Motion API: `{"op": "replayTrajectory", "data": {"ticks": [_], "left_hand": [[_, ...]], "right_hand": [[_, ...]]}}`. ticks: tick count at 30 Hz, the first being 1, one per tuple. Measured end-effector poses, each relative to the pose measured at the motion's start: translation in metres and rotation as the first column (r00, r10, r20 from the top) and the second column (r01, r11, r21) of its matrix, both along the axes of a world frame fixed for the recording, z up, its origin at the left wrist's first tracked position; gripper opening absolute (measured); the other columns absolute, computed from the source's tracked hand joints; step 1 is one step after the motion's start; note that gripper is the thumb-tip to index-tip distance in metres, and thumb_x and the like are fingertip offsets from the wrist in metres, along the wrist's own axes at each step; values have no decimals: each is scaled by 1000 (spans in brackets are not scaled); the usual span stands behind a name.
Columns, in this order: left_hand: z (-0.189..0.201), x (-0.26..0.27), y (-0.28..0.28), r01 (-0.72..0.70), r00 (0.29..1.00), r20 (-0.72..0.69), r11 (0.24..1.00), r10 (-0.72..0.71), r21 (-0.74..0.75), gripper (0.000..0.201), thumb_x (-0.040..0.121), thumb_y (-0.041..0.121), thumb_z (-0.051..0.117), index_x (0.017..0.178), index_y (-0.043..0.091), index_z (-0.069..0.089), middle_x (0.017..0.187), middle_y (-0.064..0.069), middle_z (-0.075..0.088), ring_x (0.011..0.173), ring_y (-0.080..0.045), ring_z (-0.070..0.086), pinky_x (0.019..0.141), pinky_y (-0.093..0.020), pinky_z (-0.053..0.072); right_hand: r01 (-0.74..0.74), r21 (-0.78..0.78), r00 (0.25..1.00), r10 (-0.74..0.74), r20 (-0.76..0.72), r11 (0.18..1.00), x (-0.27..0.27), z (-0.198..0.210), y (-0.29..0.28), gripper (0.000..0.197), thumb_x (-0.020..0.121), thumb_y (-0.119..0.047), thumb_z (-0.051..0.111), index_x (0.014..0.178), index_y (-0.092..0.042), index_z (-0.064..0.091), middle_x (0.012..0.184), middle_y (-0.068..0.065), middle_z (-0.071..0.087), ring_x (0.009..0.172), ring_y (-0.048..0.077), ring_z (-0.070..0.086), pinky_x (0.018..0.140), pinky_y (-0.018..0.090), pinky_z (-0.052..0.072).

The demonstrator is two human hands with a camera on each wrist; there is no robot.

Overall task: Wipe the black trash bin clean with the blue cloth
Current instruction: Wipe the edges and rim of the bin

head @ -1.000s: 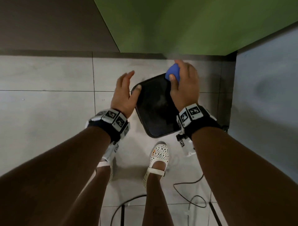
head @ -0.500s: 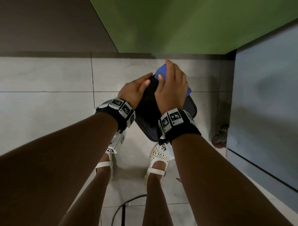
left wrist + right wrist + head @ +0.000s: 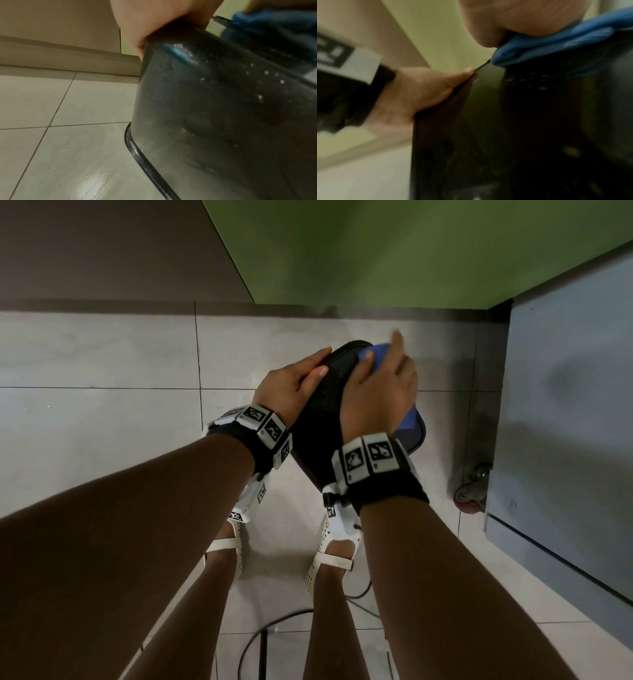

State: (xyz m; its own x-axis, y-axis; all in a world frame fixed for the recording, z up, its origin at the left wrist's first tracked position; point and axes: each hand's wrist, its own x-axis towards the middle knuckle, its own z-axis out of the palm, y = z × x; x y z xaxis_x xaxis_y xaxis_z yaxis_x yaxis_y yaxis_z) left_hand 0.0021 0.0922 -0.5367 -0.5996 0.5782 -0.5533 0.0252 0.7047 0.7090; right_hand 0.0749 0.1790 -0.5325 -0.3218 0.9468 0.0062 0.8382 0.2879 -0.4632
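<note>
Pale floor tiles (image 3: 102,354) under us carry the black trash bin (image 3: 322,412), tipped, green wall close behind; our left hand (image 3: 287,385) grips its rim, our right hand (image 3: 380,392) presses the blue cloth (image 3: 375,356) flat; no readable writing

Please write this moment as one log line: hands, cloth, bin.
left hand: grips bin edge | right hand: presses blue cloth on black trash bin | bin: tilted on floor

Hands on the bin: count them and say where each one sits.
2. The left hand grips the left edge of the black trash bin; the right hand presses the blue cloth on its top, further right.
</note>
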Motion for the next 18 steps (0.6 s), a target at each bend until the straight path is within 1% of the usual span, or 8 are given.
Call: {"op": "replayTrajectory", "data": {"ticks": [2,3,7,9,11,14,16,18], "left_hand": [[-1,-1,0,2,1000,1,1000,-2,13,38,95,38,43,133,36,46,131,6,58,121,-10,52,94,-15,36],[-1,-1,0,-5,1000,-2,1000,5,24,38,95,37,42,133,35,46,132,6,57,122,-10,52,96,-15,36],[-4,0,0,-70,998,8,997,70,11,37,95,40,42,131,36,48,132,6,58,121,-10,52,96,-14,34],[-6,2,0,-98,995,3,995,98,1,36,94,42,42,129,38,50,129,5,60,120,-12,54,96,-18,37],[-7,4,0,-104,995,0,995,104,-6,36,94,43,42,128,40,50,129,5,60,120,-13,54,96,-19,37],[-6,4,0,-98,995,-6,995,98,-17,36,94,43,40,129,40,49,129,4,60,121,-15,54,98,-21,38],[-4,3,0,-93,995,-21,995,93,-26,37,95,43,38,132,40,45,130,2,59,121,-17,54,95,-20,38],[-1,5,0,-97,994,-55,994,94,-44,40,98,39,33,138,38,36,130,-4,59,118,-22,56,89,-18,36]], "right_hand": [[-110,-99,990,117,72,989,-13,1,-4,48,91,-32,47,137,-22,41,128,15,50,117,30,45,102,42,35],[-145,-127,984,156,83,981,-15,1,-4,50,89,-34,49,138,-24,40,132,15,46,121,30,41,105,43,32],[-262,-108,954,274,124,959,0,-1,5,48,91,-36,48,137,-24,40,134,16,46,124,31,41,108,46,30],[-172,-98,967,186,171,980,18,-2,4,49,91,-36,49,138,-25,39,134,17,45,126,32,40,110,49,25],[45,-115,981,-22,195,992,33,-4,-2,51,91,-37,50,139,-26,38,136,16,43,129,33,37,111,50,20],[364,-92,928,-353,117,927,36,-5,-6,48,89,-34,53,136,-24,43,132,16,44,122,34,41,107,47,29],[407,-120,912,-396,106,905,32,-6,-2,48,90,-32,53,135,-25,43,132,15,44,120,32,41,104,42,33],[319,-131,946,-307,104,939,27,-5,5,47,89,-31,52,135,-25,43,131,14,44,118,31,42,101,40,33]]}}
